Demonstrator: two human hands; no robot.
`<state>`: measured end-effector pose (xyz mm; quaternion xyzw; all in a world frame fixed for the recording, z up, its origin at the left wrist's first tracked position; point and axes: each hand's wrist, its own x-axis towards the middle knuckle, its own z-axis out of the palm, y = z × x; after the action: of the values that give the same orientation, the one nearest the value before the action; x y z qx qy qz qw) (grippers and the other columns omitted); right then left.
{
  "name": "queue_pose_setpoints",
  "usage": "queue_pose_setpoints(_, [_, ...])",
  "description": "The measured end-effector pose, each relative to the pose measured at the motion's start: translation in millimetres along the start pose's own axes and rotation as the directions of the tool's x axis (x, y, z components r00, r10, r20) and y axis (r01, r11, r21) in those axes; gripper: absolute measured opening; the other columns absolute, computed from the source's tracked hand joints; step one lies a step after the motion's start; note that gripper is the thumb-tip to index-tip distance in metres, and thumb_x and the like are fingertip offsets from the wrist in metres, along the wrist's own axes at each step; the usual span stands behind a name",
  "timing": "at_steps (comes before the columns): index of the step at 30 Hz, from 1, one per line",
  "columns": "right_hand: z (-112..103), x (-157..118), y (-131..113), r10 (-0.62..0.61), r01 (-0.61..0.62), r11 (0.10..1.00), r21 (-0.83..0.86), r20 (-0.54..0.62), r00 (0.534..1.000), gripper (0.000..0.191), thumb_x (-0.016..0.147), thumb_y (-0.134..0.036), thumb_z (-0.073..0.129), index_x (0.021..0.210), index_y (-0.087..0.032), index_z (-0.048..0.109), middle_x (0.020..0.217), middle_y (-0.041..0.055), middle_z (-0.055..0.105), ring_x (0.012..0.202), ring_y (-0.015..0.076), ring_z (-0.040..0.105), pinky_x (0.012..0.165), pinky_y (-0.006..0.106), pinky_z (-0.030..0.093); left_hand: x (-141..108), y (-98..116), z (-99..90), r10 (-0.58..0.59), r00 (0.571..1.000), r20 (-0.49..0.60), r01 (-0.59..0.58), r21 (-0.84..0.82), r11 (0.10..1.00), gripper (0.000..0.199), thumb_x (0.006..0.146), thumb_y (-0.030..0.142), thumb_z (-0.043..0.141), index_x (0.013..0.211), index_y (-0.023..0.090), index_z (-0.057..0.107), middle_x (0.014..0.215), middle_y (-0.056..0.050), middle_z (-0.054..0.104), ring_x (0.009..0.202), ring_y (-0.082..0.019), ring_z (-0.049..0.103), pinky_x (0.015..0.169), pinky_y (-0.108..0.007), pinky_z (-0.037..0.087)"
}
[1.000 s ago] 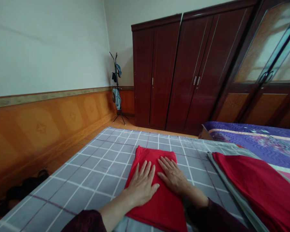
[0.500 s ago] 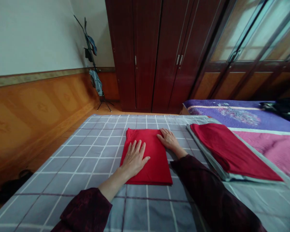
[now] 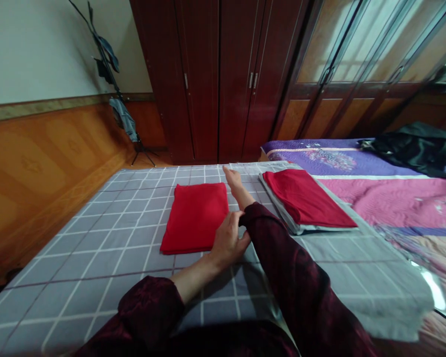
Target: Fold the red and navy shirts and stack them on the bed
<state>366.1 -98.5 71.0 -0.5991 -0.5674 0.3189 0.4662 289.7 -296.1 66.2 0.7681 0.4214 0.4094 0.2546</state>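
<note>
A red cloth [image 3: 196, 218], folded into a neat rectangle, lies flat on the grey checked bedcover [image 3: 134, 238]. My left hand [image 3: 228, 238] has its fingers closed on the cuff of my right sleeve [image 3: 254, 213], just past the red cloth's right edge. My right hand [image 3: 236, 181] is raised over the bedcover beyond the cloth's upper right corner, seen edge-on with its fingers stretched out and nothing in it. To the right, another folded red cloth [image 3: 305, 198] rests on grey-green folded fabric [image 3: 282, 208].
A dark red wardrobe [image 3: 200, 99] stands behind the bed. At the back left is a coat stand [image 3: 115, 84] with clothes on it. The purple and pink bedspread [image 3: 375, 193] on the right carries a black garment [image 3: 412, 146].
Both hands have left the red cloth. My left hand has moved right and taken hold of the right sleeve cuff. The view has turned to the right.
</note>
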Motion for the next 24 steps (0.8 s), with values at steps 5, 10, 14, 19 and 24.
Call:
queue_pose_setpoints(5, [-9.6,-24.3,-15.7,-0.086,0.075,0.959,-0.275,-0.025,0.996,0.043,0.092,-0.043,0.040,0.107,-0.006,0.058,0.107,0.0146,0.060,0.108,0.0252,0.049,0.090,0.034,0.037,22.7,29.5,0.8,0.077,0.988,-0.134,-0.049,0.198,0.979,0.009,0.078,0.016,0.053,0.085,0.017,0.057,0.089,-0.004,0.056,0.091,-0.020,0.052,0.085,-0.036,0.043])
queue_pose_setpoints(10, [-4.4,-45.2,-16.2,-0.158,0.187,0.897,-0.400,0.105,0.982,0.031,0.087,-0.031,0.052,0.103,-0.007,0.061,0.122,0.0186,0.054,0.124,0.0271,0.037,0.103,0.039,0.027,50.2,65.2,10.1,0.150,0.983,0.110,-0.177,0.311,0.934,0.009,0.080,0.025,0.059,0.075,0.018,0.062,0.080,-0.003,0.059,0.088,-0.020,0.052,0.084,-0.036,0.041])
queue_pose_setpoints(14, [-5.1,-28.2,-20.4,-0.092,0.132,0.906,-0.401,0.117,0.989,0.025,0.086,-0.030,0.053,0.092,-0.009,0.064,0.115,0.0197,0.058,0.118,0.0294,0.044,0.097,0.041,0.035,51.5,73.4,0.0,0.173,0.955,0.240,-0.259,0.396,0.881,0.007,0.083,0.019,0.054,0.081,0.018,0.061,0.082,-0.003,0.059,0.089,-0.021,0.052,0.084,-0.037,0.041])
queue_pose_setpoints(19, [-23.4,16.1,-43.0,0.030,0.000,0.967,-0.253,0.116,0.993,0.027,0.086,-0.034,0.053,0.079,-0.011,0.065,0.084,0.0125,0.066,0.090,0.0255,0.061,0.077,0.035,0.045,32.2,56.0,-16.9,0.186,0.927,0.326,-0.300,0.346,0.889,0.027,0.081,0.008,0.044,0.105,0.018,0.051,0.095,-0.007,0.059,0.094,-0.023,0.053,0.089,-0.043,0.040])
queue_pose_setpoints(24, [-39.5,32.1,-92.1,0.030,-0.039,0.998,0.050,0.170,0.985,0.028,0.091,-0.032,0.046,0.091,-0.010,0.062,0.084,0.0074,0.066,0.069,0.0131,0.062,0.060,0.024,0.047,32.0,29.4,-10.2,-0.065,0.951,0.303,0.143,-0.243,0.959,0.031,0.074,0.011,0.049,0.104,0.019,0.043,0.105,-0.008,0.058,0.102,-0.021,0.055,0.092,-0.038,0.044])
